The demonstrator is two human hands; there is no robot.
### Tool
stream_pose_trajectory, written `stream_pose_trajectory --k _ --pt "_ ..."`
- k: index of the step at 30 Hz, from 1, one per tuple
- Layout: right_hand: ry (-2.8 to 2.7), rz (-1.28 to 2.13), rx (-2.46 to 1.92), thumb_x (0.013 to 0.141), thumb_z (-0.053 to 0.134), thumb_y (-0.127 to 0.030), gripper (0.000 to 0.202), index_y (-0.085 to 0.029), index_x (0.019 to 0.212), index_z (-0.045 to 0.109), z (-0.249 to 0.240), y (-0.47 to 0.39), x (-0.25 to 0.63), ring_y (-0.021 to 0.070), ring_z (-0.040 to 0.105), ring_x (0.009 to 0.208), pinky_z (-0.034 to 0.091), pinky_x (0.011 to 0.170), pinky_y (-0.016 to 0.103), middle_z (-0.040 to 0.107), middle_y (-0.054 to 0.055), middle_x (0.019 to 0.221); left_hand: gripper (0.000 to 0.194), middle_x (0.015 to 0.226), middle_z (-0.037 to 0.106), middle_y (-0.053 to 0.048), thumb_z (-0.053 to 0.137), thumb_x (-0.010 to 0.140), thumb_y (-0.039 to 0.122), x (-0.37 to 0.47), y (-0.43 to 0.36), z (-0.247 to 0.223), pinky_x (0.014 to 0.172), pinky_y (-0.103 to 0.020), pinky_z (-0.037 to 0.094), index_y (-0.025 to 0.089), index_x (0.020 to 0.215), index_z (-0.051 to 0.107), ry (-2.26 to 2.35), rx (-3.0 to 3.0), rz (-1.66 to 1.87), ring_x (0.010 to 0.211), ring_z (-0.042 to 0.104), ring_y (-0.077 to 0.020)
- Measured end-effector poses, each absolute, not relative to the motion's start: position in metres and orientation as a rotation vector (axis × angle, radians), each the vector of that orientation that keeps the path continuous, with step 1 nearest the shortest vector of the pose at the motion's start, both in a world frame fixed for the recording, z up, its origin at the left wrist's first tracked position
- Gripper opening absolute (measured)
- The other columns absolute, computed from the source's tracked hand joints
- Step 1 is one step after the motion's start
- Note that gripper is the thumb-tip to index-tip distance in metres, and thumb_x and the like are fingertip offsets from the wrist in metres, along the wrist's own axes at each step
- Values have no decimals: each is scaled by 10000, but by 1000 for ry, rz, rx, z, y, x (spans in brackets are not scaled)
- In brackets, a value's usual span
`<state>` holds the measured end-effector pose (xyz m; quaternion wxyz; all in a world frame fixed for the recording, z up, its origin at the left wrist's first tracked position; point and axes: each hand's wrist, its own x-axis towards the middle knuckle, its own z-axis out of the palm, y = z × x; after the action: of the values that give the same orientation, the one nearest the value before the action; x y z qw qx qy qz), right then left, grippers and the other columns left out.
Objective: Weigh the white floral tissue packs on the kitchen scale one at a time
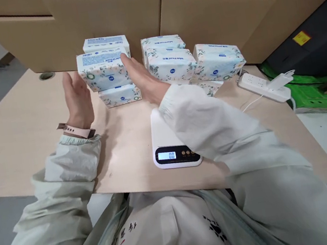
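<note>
Near the far edge of the tabletop (130,144), the left hand (78,98) and right hand (144,76), both unclenched, flank a floral blue-and-white tissue pack (105,70).

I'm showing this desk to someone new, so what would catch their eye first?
Probably the flowery packs, stacked before the brown boxes, with the left hand and right hand flanking the leftmost stack. Then the white scale nearer the person, its lit display reading 0.0.

White-and-blue floral tissue pack (104,74), printed "Manhua", lying roughly level above a similar lower pack (120,96)
</note>
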<state>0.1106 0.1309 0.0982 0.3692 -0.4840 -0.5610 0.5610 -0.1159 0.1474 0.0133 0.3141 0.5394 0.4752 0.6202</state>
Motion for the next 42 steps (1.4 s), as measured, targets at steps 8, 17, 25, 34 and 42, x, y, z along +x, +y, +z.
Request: stream_pose_trajectory --k 8,17,25,34,42 --pt "-1660 1157 -993 1126 509 -494 722 -202 1742 274 115 28 197 179 227 1752 215 1464 438 256 3 1875 551 1625 615 85 623 1018 722 -42 31 65 1461 -463 229 322 1380 739 874 1468 1579 1696 343 -289" --pt "-1519 939 -1103 1109 567 -459 555 -423 1656 481 8 -63 293 264 584 1542 524 1291 536 560 1 1713 531 1742 487 5 530 1138 506 9 -20 12 1418 -525 335 320 1633 584 873 1634 1136 1686 367 -321" --pt "-1267 687 -1216 1074 606 -536 385 -295 1328 767 -25 -42 310 276 740 1285 561 1182 547 808 75 1349 512 1619 627 -103 580 1096 563 5 -12 -20 1322 -611 440 264 1490 711 1137 1468 1411 1545 560 -353" --pt "-1082 714 -1240 1076 572 -573 400 -258 1133 811 -25 -38 312 236 763 1064 567 1013 459 847 61 1154 378 1343 776 -98 602 1028 575 4 -7 -12 1138 -533 576 265 1126 793 1190 1233 1477 1313 703 -328" --pt "-1141 702 -1267 1094 518 -570 442 -255 1116 827 -25 -39 312 257 759 1089 560 1042 484 843 68 1141 367 1197 786 -120 625 993 560 7 -8 -6 1019 -468 612 225 1028 771 1204 1192 1515 1193 727 -307"
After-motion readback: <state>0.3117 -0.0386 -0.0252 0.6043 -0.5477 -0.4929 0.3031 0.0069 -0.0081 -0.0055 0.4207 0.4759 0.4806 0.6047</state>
